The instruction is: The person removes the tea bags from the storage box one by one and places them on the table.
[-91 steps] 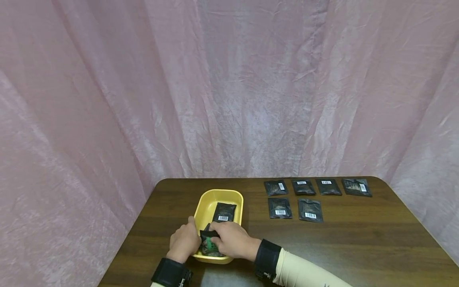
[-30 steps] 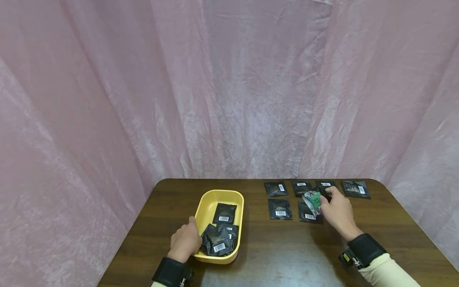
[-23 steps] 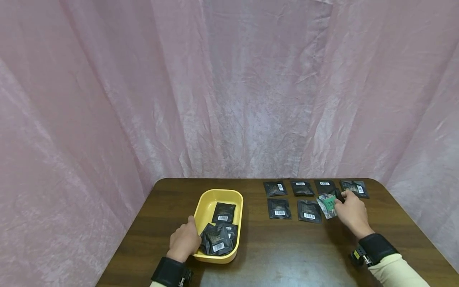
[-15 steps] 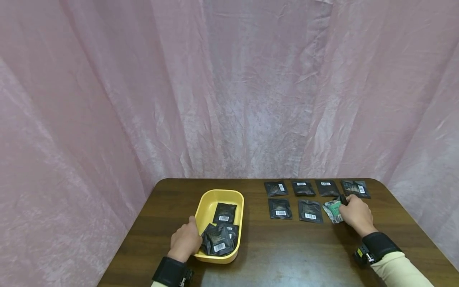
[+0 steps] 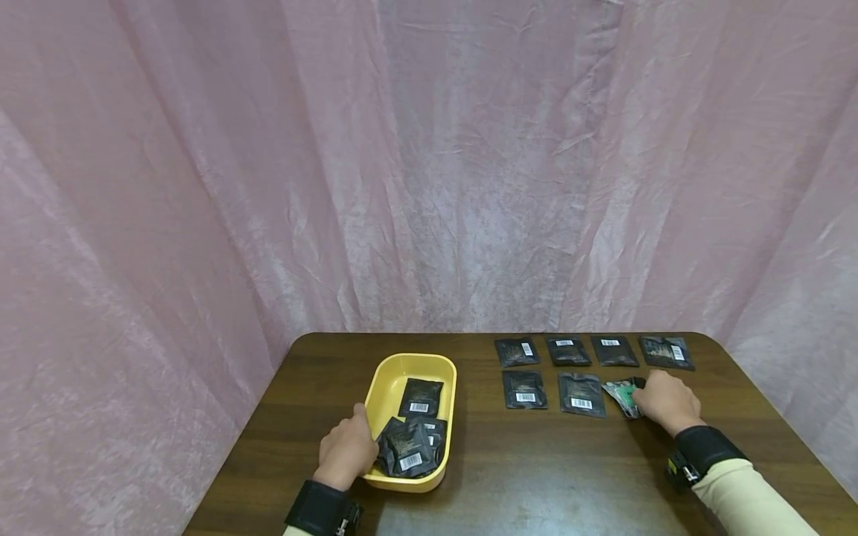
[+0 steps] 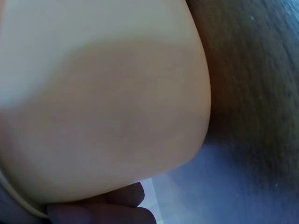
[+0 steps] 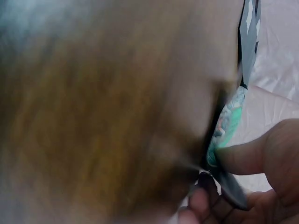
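My left hand [image 5: 345,449] grips the near left corner of a yellow tray [image 5: 410,364]; its fingers [image 6: 100,212] lie against the tray's outer wall [image 6: 107,116]. Several black packets [image 5: 409,445] lie in the tray. My right hand [image 5: 652,398] pinches a crumpled packet with green print [image 5: 622,394] low on the brown table [image 5: 536,476], to the right of two flat black packets [image 5: 581,393]. In the right wrist view the thumb and fingers [image 7: 252,156] squeeze the green packet's edge [image 7: 225,123].
A back row of several black packets [image 5: 567,350] lies near the table's far right edge. Pink cloth [image 5: 429,164] hangs all round the table. Bare wood [image 5: 536,476] lies between the tray and the rows.
My right hand carried the green packet from the tray across to the right and lowered it to the table beside the front row. The left hand stayed on the tray.
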Motion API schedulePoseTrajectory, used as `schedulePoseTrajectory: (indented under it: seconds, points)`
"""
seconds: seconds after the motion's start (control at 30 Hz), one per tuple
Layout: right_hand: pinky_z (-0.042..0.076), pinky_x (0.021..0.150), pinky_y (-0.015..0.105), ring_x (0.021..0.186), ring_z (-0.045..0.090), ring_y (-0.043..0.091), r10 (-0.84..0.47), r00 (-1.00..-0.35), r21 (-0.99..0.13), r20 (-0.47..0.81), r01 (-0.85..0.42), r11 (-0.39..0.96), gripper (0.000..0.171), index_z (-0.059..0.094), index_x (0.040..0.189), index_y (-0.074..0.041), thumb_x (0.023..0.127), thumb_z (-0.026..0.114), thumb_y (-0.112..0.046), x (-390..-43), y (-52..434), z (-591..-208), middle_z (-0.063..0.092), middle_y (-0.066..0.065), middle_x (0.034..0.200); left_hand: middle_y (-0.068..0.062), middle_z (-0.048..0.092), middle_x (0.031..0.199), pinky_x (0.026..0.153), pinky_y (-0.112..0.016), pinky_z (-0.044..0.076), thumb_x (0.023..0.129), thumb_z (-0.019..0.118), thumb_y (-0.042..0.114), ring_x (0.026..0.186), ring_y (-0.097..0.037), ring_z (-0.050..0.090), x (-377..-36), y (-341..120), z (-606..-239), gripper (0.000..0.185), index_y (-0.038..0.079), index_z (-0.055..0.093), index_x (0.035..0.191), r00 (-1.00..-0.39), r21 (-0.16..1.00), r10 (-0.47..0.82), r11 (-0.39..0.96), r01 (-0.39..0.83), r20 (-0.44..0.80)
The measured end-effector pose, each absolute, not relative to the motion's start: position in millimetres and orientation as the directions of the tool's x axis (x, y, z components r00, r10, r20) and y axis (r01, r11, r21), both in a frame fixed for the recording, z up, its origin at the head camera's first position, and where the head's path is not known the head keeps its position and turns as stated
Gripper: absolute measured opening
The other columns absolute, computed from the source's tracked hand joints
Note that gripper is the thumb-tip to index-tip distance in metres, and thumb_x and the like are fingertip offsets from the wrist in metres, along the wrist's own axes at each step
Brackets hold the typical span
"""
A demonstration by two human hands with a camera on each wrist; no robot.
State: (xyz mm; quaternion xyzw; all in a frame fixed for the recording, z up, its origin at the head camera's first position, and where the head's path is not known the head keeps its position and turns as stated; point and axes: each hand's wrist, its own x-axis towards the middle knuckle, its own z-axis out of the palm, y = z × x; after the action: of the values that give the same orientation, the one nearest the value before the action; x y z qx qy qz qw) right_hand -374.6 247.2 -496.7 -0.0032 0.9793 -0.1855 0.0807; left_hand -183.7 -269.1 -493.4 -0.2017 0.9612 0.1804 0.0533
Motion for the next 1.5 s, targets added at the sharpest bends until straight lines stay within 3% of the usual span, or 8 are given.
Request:
schedulePoseTrajectory:
  seconds: [0.1, 0.2, 0.3, 0.37, 1.1, 1.33, 1.5]
  points:
    - [0.046, 0.064, 0.046, 0.075, 0.055, 0.032, -0.042, -0.984, -0.343, -0.171, 0.02, 0.939, 0.026, 0.061, 0.082, -0.003, 0.092, 0.057, -0.026, -374, 249, -496, 0.06, 0.015, 0.081, -0.013, 0.062, 0.086, 0.062, -0.043, 0.046, 0.09, 0.073, 0.009, 0.071, -0.028, 0.059, -184, -269, -493, 0.043, 0.0, 0.052, 0.126, -0.913, 0.325, -0.37, 0.853, -0.408, -0.173]
    - [0.05, 0.069, 0.054, 0.083, 0.062, 0.044, -0.03, -0.985, -0.325, -0.171, 0.028, 0.945, 0.043, 0.059, 0.104, 0.013, 0.091, 0.058, -0.028, -374, 250, -496, 0.065, 0.032, 0.096, -0.014, 0.062, 0.086, 0.062, -0.043, 0.047, 0.089, 0.073, 0.009, 0.071, -0.028, 0.059, -184, -269, -493, 0.043, 0.0, 0.052, 0.125, -0.912, 0.326, -0.373, 0.852, -0.41, -0.171]
    - [0.052, 0.078, 0.064, 0.099, 0.063, 0.059, -0.011, -0.986, -0.308, -0.167, 0.041, 0.95, 0.068, 0.042, 0.127, 0.026, 0.092, 0.061, -0.029, -375, 249, -497, 0.057, 0.047, 0.118, -0.014, 0.063, 0.086, 0.062, -0.043, 0.047, 0.089, 0.073, 0.009, 0.071, -0.028, 0.059, -184, -270, -494, 0.044, -0.001, 0.052, 0.127, -0.911, 0.326, -0.374, 0.851, -0.411, -0.172]
    - [0.051, 0.082, 0.067, 0.105, 0.06, 0.064, -0.005, -0.986, -0.301, -0.168, 0.047, 0.952, 0.073, 0.038, 0.13, 0.028, 0.092, 0.063, -0.029, -375, 248, -498, 0.051, 0.049, 0.122, -0.014, 0.062, 0.086, 0.062, -0.043, 0.047, 0.089, 0.074, 0.009, 0.071, -0.028, 0.059, -185, -270, -494, 0.045, -0.001, 0.052, 0.127, -0.911, 0.326, -0.374, 0.851, -0.412, -0.174]
    - [0.052, 0.08, 0.065, 0.101, 0.06, 0.06, -0.016, -0.985, -0.259, -0.174, 0.031, 0.965, 0.069, 0.043, 0.129, 0.026, 0.091, 0.067, -0.027, -373, 246, -499, 0.052, 0.044, 0.117, -0.014, 0.064, 0.087, 0.064, -0.045, 0.048, 0.088, 0.075, 0.011, 0.073, -0.028, 0.06, -185, -271, -498, 0.048, -0.001, 0.052, 0.129, -0.915, 0.325, -0.374, 0.855, -0.404, -0.154]
    - [0.051, 0.081, 0.064, 0.104, 0.059, 0.063, -0.003, -0.982, -0.249, -0.19, 0.045, 0.967, 0.068, 0.039, 0.133, 0.026, 0.096, 0.062, -0.027, -372, 245, -495, 0.05, 0.047, 0.119, -0.014, 0.065, 0.088, 0.064, -0.045, 0.048, 0.088, 0.075, 0.011, 0.073, -0.028, 0.06, -185, -272, -498, 0.049, -0.001, 0.052, 0.129, -0.915, 0.328, -0.375, 0.854, -0.404, -0.151]
    - [0.051, 0.078, 0.065, 0.102, 0.059, 0.066, 0.003, -0.994, -0.274, -0.112, 0.034, 0.961, 0.065, 0.039, 0.137, 0.024, 0.101, 0.058, -0.027, -366, 233, -486, 0.049, 0.047, 0.119, -0.014, 0.064, 0.087, 0.064, -0.045, 0.048, 0.088, 0.076, 0.011, 0.073, -0.028, 0.06, -185, -271, -498, 0.048, -0.001, 0.052, 0.127, -0.913, 0.329, -0.378, 0.852, -0.407, -0.15]
